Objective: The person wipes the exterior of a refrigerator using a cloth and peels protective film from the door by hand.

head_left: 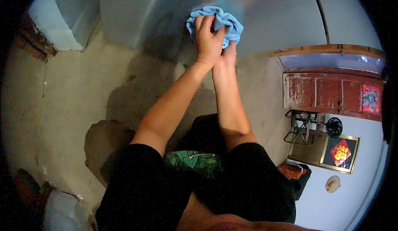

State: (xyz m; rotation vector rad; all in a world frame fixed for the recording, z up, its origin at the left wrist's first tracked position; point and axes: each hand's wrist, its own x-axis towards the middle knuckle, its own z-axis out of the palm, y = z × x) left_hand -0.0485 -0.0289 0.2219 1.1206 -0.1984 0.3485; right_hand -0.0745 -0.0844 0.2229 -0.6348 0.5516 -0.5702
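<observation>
A crumpled light-blue cloth (229, 20) is bunched up in front of a smooth grey panel (273, 19) at the top of the view. My left hand (209, 45) grips it from the near side, fingers curled into the folds. Just to the right and partly behind, my right hand (227, 59) holds the lower part of the cloth, most of its fingers hidden by cloth and by the left hand. The wrists nearly touch. Whether the cloth presses on the panel I cannot tell.
Bare concrete floor (66, 102) spreads below, with my shadow on it. On the right are a worn red wooden door (306, 91), a black fan (334, 127), a folding metal frame (296, 127), a framed panel with a red diamond (340, 153) and a straw hat (332, 184).
</observation>
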